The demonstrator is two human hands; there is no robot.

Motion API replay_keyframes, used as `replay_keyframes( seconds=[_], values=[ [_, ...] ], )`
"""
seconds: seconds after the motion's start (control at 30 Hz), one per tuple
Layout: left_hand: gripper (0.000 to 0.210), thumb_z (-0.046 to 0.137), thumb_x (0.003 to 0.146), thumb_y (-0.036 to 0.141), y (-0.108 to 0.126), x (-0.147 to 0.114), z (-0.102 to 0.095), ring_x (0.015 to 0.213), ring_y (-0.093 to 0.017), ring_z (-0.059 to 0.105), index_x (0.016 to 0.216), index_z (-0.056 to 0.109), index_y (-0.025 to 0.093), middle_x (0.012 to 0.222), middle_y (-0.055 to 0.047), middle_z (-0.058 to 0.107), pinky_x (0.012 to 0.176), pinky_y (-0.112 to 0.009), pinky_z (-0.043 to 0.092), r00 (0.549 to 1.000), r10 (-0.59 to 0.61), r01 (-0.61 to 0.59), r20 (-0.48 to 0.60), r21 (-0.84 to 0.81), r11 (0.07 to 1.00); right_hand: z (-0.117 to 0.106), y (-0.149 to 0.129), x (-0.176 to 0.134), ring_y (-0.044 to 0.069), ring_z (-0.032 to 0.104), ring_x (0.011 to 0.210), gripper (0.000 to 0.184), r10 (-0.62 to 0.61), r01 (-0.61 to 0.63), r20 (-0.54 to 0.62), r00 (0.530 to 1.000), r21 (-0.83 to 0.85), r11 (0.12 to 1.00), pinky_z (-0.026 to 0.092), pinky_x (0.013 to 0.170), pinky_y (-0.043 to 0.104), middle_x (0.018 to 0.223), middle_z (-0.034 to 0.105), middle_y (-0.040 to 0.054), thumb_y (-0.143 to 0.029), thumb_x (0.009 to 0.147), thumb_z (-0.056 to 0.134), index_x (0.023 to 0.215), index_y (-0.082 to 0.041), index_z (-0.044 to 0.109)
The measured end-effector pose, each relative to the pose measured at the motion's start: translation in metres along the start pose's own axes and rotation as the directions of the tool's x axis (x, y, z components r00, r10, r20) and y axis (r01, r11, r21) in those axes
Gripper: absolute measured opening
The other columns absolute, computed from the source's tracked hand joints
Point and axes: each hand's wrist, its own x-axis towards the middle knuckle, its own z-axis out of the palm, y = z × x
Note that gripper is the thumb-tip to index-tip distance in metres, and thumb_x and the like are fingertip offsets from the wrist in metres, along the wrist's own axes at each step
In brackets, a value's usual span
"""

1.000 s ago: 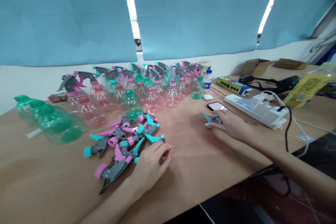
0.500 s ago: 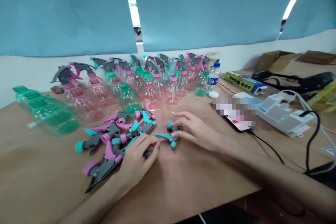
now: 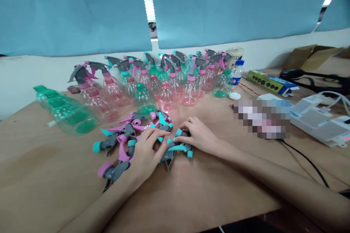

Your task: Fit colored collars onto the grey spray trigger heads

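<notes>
My left hand [image 3: 147, 151] is closed on a grey trigger spray head [image 3: 167, 156] with teal parts, held low over the table. The fingers of my right hand [image 3: 201, 136] are bent together at the small teal tip between the two hands; their exact grip is partly hidden. Just under my right hand lies another spray head, with a teal trigger [image 3: 177, 148] and teal nozzle. Left of and behind my left hand is a loose pile of spray heads, among them one with a pink collar [image 3: 105, 170] and one with a teal collar [image 3: 97, 146].
Behind the pile stand pink and green clear bottles, such as a green one [image 3: 144, 100], several with spray heads on. Green bottles [image 3: 72, 114] stand at left. At right are a drink bottle [image 3: 237, 72], a white cap [image 3: 234, 96], a power strip [image 3: 319, 123] and cables.
My right hand has moved left off the teal spray head to meet my left hand. The spray head in my left hand shows more now. The view has swung slightly left.
</notes>
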Motion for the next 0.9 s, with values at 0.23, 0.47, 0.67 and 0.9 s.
replay_keyframes(
  seconds=[0.23,0.47,0.67,0.9],
  values=[
    [0.011,0.050,0.089,0.016,0.009,-0.001,-0.003,0.083,-0.017,0.058,0.094,0.059,0.019,0.088,-0.004,0.061,0.074,-0.031,0.049,0.999,0.039,-0.040,-0.013,-0.042,0.998,-0.013,-0.004,-0.011,0.017,0.060,0.079,0.021,-0.049,0.065,-0.067,0.997,0.254,0.965,0.048,0.076,0.032,0.085,0.063,0.0017,-0.037,0.081,0.065,0.091,-0.020,0.059],
    [0.013,0.053,0.088,0.017,0.020,-0.004,-0.007,0.089,-0.018,0.057,0.100,0.057,0.020,0.092,-0.004,0.059,0.077,-0.033,0.050,0.995,0.073,-0.081,-0.069,-0.125,0.989,-0.005,-0.017,-0.030,0.023,0.063,0.101,0.028,-0.246,0.301,-0.275,0.929,0.178,0.937,0.018,0.110,0.056,0.099,0.068,0.0041,-0.029,0.078,0.062,0.103,-0.023,0.052],
    [0.018,0.056,0.084,0.013,0.028,-0.008,-0.006,0.092,-0.019,0.056,0.101,0.057,0.019,0.098,-0.007,0.056,0.080,-0.034,0.050,0.990,0.130,-0.137,-0.053,-0.164,0.977,0.001,-0.017,-0.035,0.027,0.053,0.119,0.029,-0.347,0.372,-0.298,0.889,0.028,0.928,0.011,0.111,0.056,0.119,0.063,0.0076,-0.031,0.084,0.057,0.112,-0.025,0.053],
    [0.017,0.057,0.084,0.016,0.026,-0.009,-0.003,0.094,-0.020,0.056,0.101,0.059,0.017,0.100,-0.008,0.054,0.083,-0.035,0.049,0.995,0.100,-0.102,-0.021,-0.131,0.986,-0.004,-0.015,-0.034,0.021,0.062,0.099,0.024,-0.305,0.337,-0.332,0.892,0.042,0.940,0.015,0.109,0.051,0.102,0.070,0.0025,-0.028,0.086,0.059,0.110,-0.025,0.054]
  ],
)
